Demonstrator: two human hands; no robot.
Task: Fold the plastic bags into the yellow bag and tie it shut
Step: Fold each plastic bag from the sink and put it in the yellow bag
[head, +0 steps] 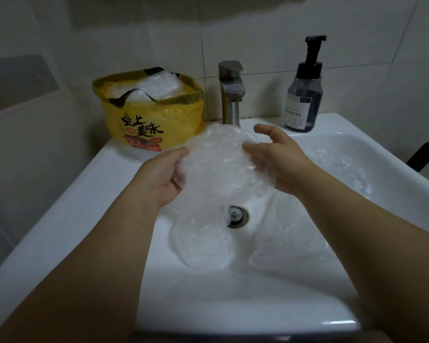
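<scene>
Head view: I see both hands up over the sink [67,194], apart, with one clear plastic bag [218,162] stretched between them. My left hand [164,179] grips the bag's 9 o'clock edge, thumb on top and fingers curled underneath. My right hand [278,159] holds the 3 o'clock edge. One finger lies across the top of the film and the thumb is lifted clear of it. The other fingers show only dimly through the plastic, so they seem to wrap under it, though I can't be sure.

The yellow bag [154,120] stands on the sink ledge at 11 o'clock from the held bag, near it but not touching either hand. Its mouth is open, its black handles flop over the rim, and folded clear bags [156,87] fill it to the top. Loose clear bags [201,241] lie in the basin at 6 o'clock from my hands, around the drain [237,216].

The yellow bag's front carries bold black Chinese characters, the lower pair reading 美味, over a red-orange food picture. The faucet [230,95] rises at 12 o'clock. At 2 o'clock stands a dark pump bottle [304,95] with a white label, its print too small to read.
</scene>
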